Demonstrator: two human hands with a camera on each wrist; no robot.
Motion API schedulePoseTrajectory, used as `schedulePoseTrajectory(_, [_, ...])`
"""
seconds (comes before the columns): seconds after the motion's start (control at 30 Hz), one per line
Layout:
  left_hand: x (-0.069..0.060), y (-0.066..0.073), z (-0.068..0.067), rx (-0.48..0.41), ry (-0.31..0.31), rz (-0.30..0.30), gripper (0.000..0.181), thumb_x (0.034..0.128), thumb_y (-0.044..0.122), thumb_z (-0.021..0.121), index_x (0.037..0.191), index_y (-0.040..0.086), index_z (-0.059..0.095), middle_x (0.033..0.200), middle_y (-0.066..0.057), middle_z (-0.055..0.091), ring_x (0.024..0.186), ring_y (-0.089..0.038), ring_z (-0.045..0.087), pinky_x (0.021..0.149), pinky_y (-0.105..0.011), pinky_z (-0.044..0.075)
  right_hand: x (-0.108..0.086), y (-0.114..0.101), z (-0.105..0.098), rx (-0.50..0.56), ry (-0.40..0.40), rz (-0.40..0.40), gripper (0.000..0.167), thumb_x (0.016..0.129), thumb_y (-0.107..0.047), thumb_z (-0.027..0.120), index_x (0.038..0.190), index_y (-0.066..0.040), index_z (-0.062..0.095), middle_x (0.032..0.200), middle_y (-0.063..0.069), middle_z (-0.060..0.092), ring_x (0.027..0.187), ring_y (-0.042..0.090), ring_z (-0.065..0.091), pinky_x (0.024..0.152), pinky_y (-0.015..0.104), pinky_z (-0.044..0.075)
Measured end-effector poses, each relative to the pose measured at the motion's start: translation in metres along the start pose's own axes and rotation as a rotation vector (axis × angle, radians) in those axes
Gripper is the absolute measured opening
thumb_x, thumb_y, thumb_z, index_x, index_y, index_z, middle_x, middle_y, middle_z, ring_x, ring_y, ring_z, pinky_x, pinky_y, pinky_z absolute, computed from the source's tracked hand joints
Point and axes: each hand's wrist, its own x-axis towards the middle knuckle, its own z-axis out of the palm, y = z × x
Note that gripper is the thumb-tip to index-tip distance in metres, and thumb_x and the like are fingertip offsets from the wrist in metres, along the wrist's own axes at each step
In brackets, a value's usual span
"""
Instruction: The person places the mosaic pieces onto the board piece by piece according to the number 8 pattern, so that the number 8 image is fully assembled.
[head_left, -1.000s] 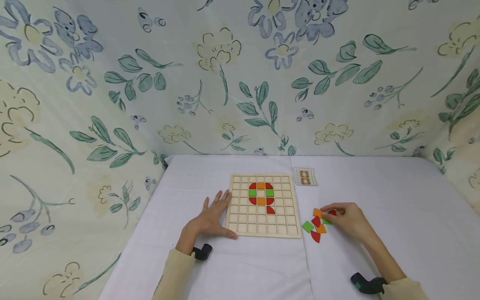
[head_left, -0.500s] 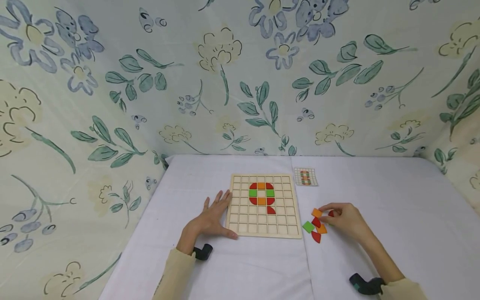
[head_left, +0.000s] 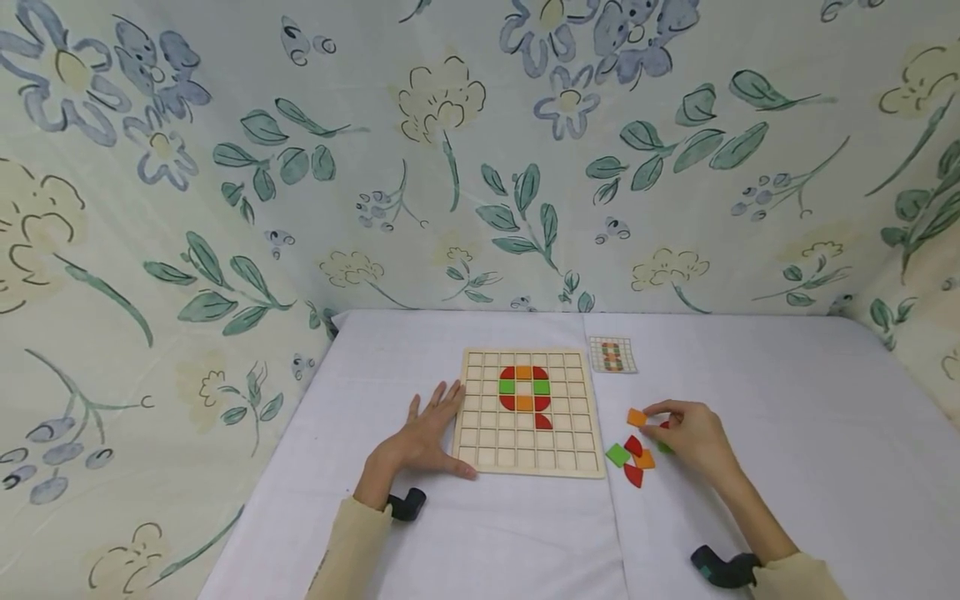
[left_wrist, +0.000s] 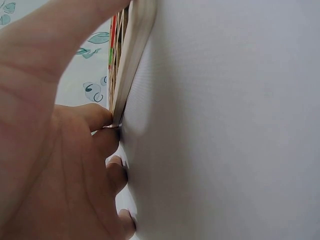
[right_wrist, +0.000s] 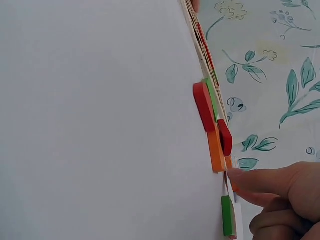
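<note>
My left hand (head_left: 423,433) lies with fingers spread along the left side of a wooden grid board (head_left: 487,457), touching its edge and near corner. Red, orange and green tiles form a ring in the board's cells, with one red quarter-round tile (head_left: 543,422) below it. To the right of the board, my right hand (head_left: 697,437) pinches an orange square tile (head_left: 637,417) between thumb and index finger. Close by lie a green square tile (head_left: 618,455), another orange tile (head_left: 643,459) and red quarter-round tiles (head_left: 633,476). The right hand partly hides a green tile (right_wrist: 228,216) and a red one.
A small pattern card (head_left: 612,355) lies beyond the board's right corner. White cloth (head_left: 525,533) covers the table, and a floral curtain (head_left: 480,167) hangs behind it. Black wrist devices (head_left: 723,567) sit at both forearms.
The orange square tile has shifted slightly away from the pile in my right hand's fingers, leaving a gap to the red tile below it. My left hand and the board keep their places.
</note>
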Motion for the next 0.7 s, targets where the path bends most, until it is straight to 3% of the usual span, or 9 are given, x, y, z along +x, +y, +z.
schedulePoseTrajectory(0.13, [0.000,0.001,-0.001,-0.002,-0.002,0.002,0.138,0.0690,0.062,0.090,0.168,0.013,0.007,0.177,-0.003,0.002,0.164,-0.028,-0.006,0.129,-0.065,-0.007,0.004,-0.012,0.005,0.024,0.008,-0.035,0.033,0.090,-0.015,0.080,0.117,0.003,0.074,0.062,0.001,0.040,0.057,0.018,0.042,0.046,0.024,0.033])
schedulePoseTrajectory(0.27, [-0.001,0.000,0.000,-0.014,0.000,0.007,0.138,0.0691,0.061,0.090,0.168,0.012,0.007,0.177,-0.005,0.002,0.164,-0.029,-0.006,0.128,-0.066,-0.007,0.008,-0.036,0.016,0.090,-0.079,-0.102,0.033,0.088,-0.018,0.082,0.117,-0.002,0.077,0.059,-0.002,0.034,0.052,0.015,0.036,0.045,0.023,0.027])
schedulePoseTrajectory(0.47, [-0.001,0.001,0.000,-0.018,-0.009,0.012,0.138,0.0694,0.062,0.090,0.168,0.012,0.006,0.177,-0.005,0.001,0.164,-0.030,-0.007,0.128,-0.066,-0.006,0.009,-0.075,0.051,0.157,-0.167,-0.237,0.027,0.085,-0.017,0.086,0.109,-0.008,0.081,0.057,-0.004,0.032,0.050,0.011,0.029,0.047,0.021,0.022])
schedulePoseTrajectory(0.7, [-0.002,0.002,-0.003,-0.006,-0.019,-0.001,0.138,0.0696,0.063,0.089,0.168,0.015,0.005,0.177,-0.002,-0.001,0.164,-0.026,-0.008,0.129,-0.064,-0.008,0.013,-0.095,0.077,0.181,-0.215,-0.226,0.021,0.084,-0.013,0.086,0.105,-0.010,0.082,0.055,-0.003,0.033,0.051,0.012,0.029,0.049,0.021,0.021])
